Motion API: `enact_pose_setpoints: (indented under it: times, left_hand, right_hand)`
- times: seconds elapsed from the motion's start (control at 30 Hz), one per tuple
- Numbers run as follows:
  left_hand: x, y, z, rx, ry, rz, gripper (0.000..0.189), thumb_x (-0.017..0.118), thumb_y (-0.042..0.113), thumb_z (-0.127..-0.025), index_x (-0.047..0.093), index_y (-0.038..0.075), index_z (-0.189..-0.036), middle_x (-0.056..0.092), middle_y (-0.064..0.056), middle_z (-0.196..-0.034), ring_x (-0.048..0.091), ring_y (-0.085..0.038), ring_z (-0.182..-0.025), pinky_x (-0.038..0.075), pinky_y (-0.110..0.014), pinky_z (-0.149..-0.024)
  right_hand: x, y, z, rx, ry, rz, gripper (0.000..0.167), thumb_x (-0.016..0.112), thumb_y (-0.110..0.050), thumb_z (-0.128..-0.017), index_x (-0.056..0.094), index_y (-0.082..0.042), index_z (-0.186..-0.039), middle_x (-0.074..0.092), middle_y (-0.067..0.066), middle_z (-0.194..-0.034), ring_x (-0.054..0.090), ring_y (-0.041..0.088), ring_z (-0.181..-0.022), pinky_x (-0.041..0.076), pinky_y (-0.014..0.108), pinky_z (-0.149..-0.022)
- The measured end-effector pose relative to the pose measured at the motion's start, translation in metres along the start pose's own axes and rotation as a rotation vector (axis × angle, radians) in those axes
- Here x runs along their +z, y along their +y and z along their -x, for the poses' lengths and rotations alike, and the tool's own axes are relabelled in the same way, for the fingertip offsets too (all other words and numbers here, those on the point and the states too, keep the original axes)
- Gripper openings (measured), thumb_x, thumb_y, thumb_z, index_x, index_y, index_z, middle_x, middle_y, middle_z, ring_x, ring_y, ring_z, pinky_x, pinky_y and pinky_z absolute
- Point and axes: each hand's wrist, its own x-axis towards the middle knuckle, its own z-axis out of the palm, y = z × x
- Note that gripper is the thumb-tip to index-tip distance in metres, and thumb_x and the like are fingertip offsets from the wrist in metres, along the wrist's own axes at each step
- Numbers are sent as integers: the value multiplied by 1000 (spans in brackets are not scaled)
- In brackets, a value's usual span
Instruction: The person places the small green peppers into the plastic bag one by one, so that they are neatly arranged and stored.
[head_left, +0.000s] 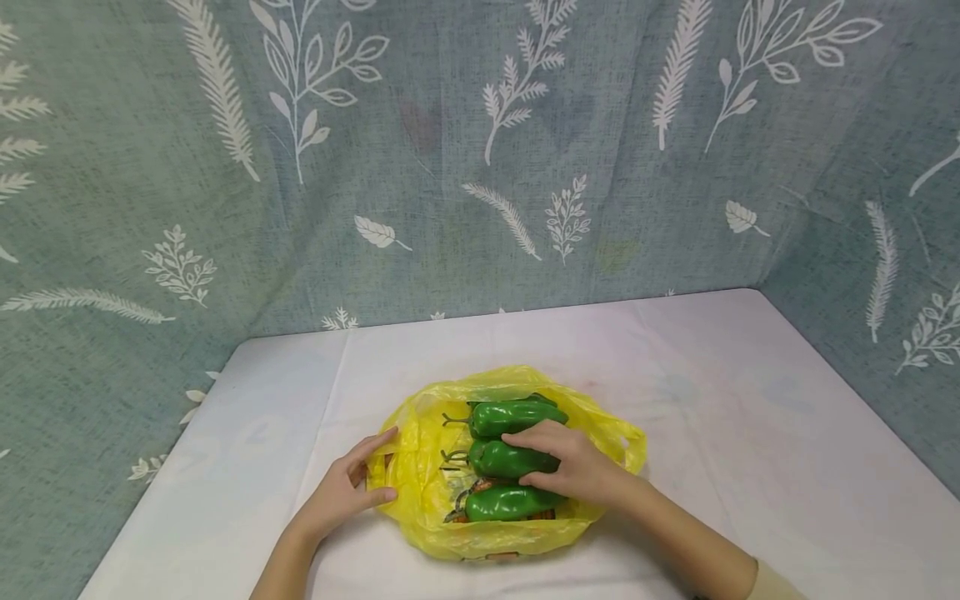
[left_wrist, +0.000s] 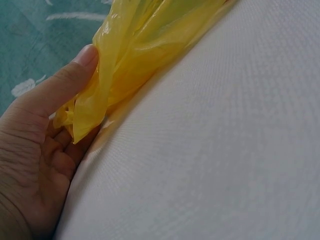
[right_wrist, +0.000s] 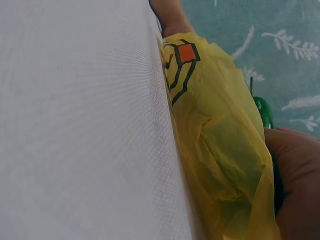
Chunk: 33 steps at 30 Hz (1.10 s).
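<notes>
Several long green peppers lie side by side in an open yellow plastic bag (head_left: 420, 500), stems pointing left. My right hand (head_left: 581, 467) reaches over the bag's right side and grips the middle pepper (head_left: 491, 459), thumb on the near side and fingers on the far side. Close by lie a far pepper (head_left: 510, 417) and a near pepper (head_left: 510, 503). At the bag's left end my left hand (head_left: 341, 492) touches the plastic, thumb and forefinger spread apart. The left wrist view has the thumb (left_wrist: 86, 56) against the yellow plastic, fingers loosely bent behind it.
A white cloth (head_left: 712, 400) covers the table beneath the bag. Behind and at both sides hangs a grey-green curtain (head_left: 435, 275) with white leaf prints. The bag's loop handle (head_left: 633, 450) sticks out to the right.
</notes>
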Motion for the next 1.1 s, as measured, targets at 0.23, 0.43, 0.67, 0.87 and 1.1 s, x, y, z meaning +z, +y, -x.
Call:
enact_pose_setpoints:
  times: [0.23, 0.43, 0.67, 0.87, 1.1]
  left_hand:
    - [0, 1, -1, 5, -7, -3, 71, 74, 10, -81, 42, 14, -143, 42, -14, -143, 37, 12, -123, 29, -6, -99]
    - [-1, 0, -1, 9, -1, -16, 71, 74, 10, -81, 42, 16, -143, 43, -12, -143, 37, 12, -123, 28, -6, -99]
    - [0, 0, 0, 8, 0, -20, 70, 74, 11, -81, 42, 16, -143, 43, -12, -143, 37, 11, -123, 29, -7, -98]
    - [1, 0, 0, 16, 5, -11, 70, 73, 9, -81, 42, 16, -143, 42, -13, -144, 35, 12, -124, 28, -6, -99]
    - [4, 2, 2, 48, 50, -4, 72, 74, 6, -80, 40, 11, -144, 40, -17, -144, 36, 12, -124, 26, -4, -100]
  right_hand:
    - [2, -1, 2, 21, -19, 28, 53, 80, -7, -73, 62, -1, -122, 67, 7, -112, 60, 21, -103, 54, 30, -85]
    - [5, 0, 3, -13, -46, 56, 51, 78, -9, -75, 62, -2, -123, 67, 5, -113, 58, 19, -104, 53, 29, -86]
    - [4, -3, 3, -14, -83, 57, 48, 76, -12, -78, 62, -3, -123, 67, 3, -112, 57, 18, -104, 52, 29, -86]
    - [3, -5, 3, 11, -92, 32, 46, 74, -14, -81, 61, -2, -123, 66, 5, -115, 56, 18, -107, 51, 31, -88]
    - [-1, -6, 2, 15, -68, 12, 48, 73, -17, -83, 58, 0, -126, 64, 8, -119, 55, 19, -110, 51, 32, -89]
